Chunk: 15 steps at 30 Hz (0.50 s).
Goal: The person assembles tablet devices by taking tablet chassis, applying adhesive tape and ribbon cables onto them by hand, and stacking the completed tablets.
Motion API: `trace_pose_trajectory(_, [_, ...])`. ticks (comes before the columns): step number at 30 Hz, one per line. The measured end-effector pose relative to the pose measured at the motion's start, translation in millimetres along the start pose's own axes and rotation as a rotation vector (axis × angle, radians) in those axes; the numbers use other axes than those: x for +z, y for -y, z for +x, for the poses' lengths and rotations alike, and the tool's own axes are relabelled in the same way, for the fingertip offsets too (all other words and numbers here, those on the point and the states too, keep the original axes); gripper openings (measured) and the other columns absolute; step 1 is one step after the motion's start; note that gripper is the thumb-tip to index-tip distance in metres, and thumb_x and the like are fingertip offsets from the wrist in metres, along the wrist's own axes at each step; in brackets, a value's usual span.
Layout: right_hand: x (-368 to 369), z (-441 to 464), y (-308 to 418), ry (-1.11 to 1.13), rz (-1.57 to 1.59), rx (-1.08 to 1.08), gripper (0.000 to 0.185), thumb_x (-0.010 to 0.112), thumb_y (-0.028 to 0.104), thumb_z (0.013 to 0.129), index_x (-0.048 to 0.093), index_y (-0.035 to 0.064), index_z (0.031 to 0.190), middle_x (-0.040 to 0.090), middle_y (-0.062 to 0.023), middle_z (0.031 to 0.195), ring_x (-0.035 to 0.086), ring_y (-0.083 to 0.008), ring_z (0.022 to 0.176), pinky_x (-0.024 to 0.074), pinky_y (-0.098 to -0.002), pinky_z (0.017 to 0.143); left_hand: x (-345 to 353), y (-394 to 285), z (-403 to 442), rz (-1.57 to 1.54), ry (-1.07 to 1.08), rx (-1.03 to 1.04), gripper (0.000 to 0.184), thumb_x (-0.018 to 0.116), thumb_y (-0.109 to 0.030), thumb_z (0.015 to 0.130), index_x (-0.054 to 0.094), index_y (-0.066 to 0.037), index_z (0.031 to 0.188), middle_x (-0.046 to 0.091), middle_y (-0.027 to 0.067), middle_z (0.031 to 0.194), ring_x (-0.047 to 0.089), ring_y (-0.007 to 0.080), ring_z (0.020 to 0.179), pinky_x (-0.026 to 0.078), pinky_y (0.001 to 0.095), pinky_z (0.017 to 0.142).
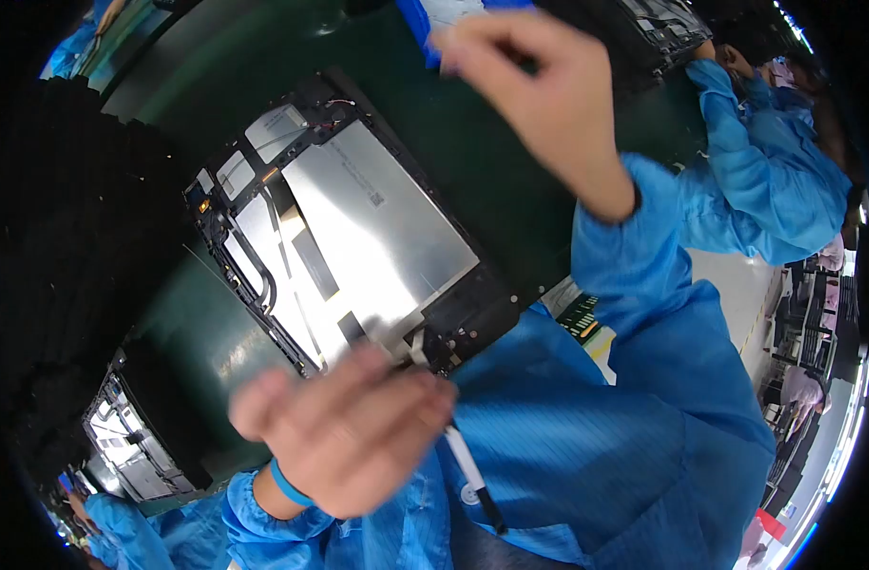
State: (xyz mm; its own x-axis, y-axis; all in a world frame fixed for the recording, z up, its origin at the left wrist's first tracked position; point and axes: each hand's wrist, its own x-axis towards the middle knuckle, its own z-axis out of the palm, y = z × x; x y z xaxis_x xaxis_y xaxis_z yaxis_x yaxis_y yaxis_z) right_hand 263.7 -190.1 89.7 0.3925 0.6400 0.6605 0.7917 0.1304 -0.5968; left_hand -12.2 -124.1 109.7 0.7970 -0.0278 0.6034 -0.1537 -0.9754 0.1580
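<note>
A tablet-like device point(387, 218) lies flat on the green mat, its inside bared, with silver plates, black flex strips and a dark frame. My left hand point(344, 432), a blue band at its wrist, is over the device's near edge. Its fingers look curled around a slim white-and-black strip point(467, 465), whose dark end points down toward my smock; motion blurs the grip. Raised beyond the device's right side, my right hand point(539, 85) has thumb and forefinger pinched together beside a blue container point(420, 28). Whatever the pinch holds is too blurred to see.
Dark foam-like stacks point(73, 256) fill the left side. Another opened device point(135, 437) sits at lower left, one more point(662, 28) at upper right. A co-worker's blue sleeve point(767, 180) is at right; other workers show at the edges. Green mat point(197, 313) surrounds the device.
</note>
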Motion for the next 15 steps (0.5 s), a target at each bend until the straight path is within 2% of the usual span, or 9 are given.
trace_pose_trajectory(1, [-6.9, 10.3, -16.2, -0.04, -0.237, 0.027, 0.011, 0.069, 0.011, 0.085, 0.071, 0.0048, 0.095, 0.071, -0.0076, 0.09, 0.065, -0.0175, 0.076, 0.0494, -0.0286, 0.071, 0.7, 4.2, 5.5, -0.048, -0.009, -0.129, 0.013, 0.068, -0.007, 0.074, 0.07, -0.017, 0.082, 0.069, -0.0049, 0.088, 0.063, 0.0185, 0.093, 0.031, 0.0414, 0.105])
trace_pose_trajectory(3, [-14.7, 35.8, -25.7, -0.035, -0.517, -0.171, 0.014, 0.069, 0.013, 0.077, 0.069, 0.0035, 0.088, 0.065, -0.0114, 0.08, 0.059, -0.0282, 0.081, 0.0447, -0.037, 0.073, 5.7, 15.8, 21.0, -0.123, -0.031, -0.341, 0.014, 0.073, -0.004, 0.071, 0.07, -0.014, 0.08, 0.069, -0.003, 0.084, 0.063, 0.0202, 0.089, 0.031, 0.0447, 0.106])
trace_pose_trajectory(4, [-16.2, 36.6, -25.5, -0.061, -0.723, -0.256, 0.012, 0.069, 0.013, 0.077, 0.069, 0.004, 0.084, 0.065, -0.011, 0.079, 0.059, -0.0282, 0.079, 0.0449, -0.0372, 0.072, 14.2, 22.3, 24.3, -0.175, -0.094, -0.406, 0.011, 0.075, -0.006, 0.071, 0.071, -0.013, 0.079, 0.069, -0.0013, 0.081, 0.063, 0.0196, 0.087, 0.032, 0.0446, 0.106])
trace_pose_trajectory(6, [-16.8, 31.3, -20.6, -0.06, -0.848, -0.299, 0.011, 0.07, 0.014, 0.078, 0.07, 0.0057, 0.086, 0.066, -0.0095, 0.083, 0.06, -0.0274, 0.08, 0.0459, -0.036, 0.074, 22.9, 30.6, 28.0, -0.193, -0.061, -0.531, 0.008, 0.077, -0.008, 0.073, 0.069, -0.008, 0.076, 0.066, 0.0015, 0.076, 0.061, 0.0192, 0.081, 0.034, 0.0426, 0.104])
trace_pose_trajectory(9, [-15.3, -5.8, 25.1, 0.107, -0.518, -0.258, 0.024, 0.071, 0.013, 0.077, 0.07, 0.01, 0.101, 0.068, -0.0061, 0.096, 0.061, -0.0302, 0.09, 0.0454, -0.0368, 0.083, 31.3, 38.4, 25.7, -0.174, -0.021, -0.591, 0.011, 0.078, -0.01, 0.074, 0.068, -0.006, 0.075, 0.063, 0.0028, 0.071, 0.058, 0.02, 0.076, 0.036, 0.0425, 0.103])
trace_pose_trajectory(11, [-15.6, -43.4, 54.9, 0.354, -0.295, -0.248, 0.015, 0.07, 0.01, 0.074, 0.069, 0.0145, 0.089, 0.068, -0.0008, 0.092, 0.06, -0.0219, 0.084, 0.0437, -0.0353, 0.074, 34.2, 39.1, 25.4, -0.162, -0.003, -0.612, 0.012, 0.078, -0.011, 0.073, 0.067, -0.006, 0.074, 0.062, 0.0029, 0.07, 0.057, 0.0204, 0.074, 0.037, 0.0428, 0.102])
trace_pose_trajectory(13, [-7.6, -73.4, 78.3, 0.389, -0.238, -0.216, 0.019, 0.076, 0.016, 0.066, 0.071, 0.0178, 0.084, 0.068, 0.006, 0.094, 0.059, -0.0183, 0.084, 0.041, -0.0329, 0.073, 33.5, 39.1, 27.5, -0.168, 0.008, -0.624, 0.013, 0.079, -0.012, 0.073, 0.067, -0.006, 0.074, 0.061, 0.0027, 0.069, 0.057, 0.0205, 0.073, 0.037, 0.0431, 0.102])
trace_pose_trajectory(15, [-1.5, -88.8, 84.6, 0.357, -0.234, -0.189, 0.025, 0.078, 0.02, 0.061, 0.072, 0.0189, 0.085, 0.067, 0.0072, 0.094, 0.057, -0.0175, 0.085, 0.0403, -0.0329, 0.075, 36.0, 40.3, 26.7, -0.163, -0.004, -0.617, 0.015, 0.079, -0.012, 0.073, 0.065, -0.006, 0.073, 0.06, 0.0023, 0.068, 0.055, 0.0202, 0.072, 0.037, 0.0433, 0.101])
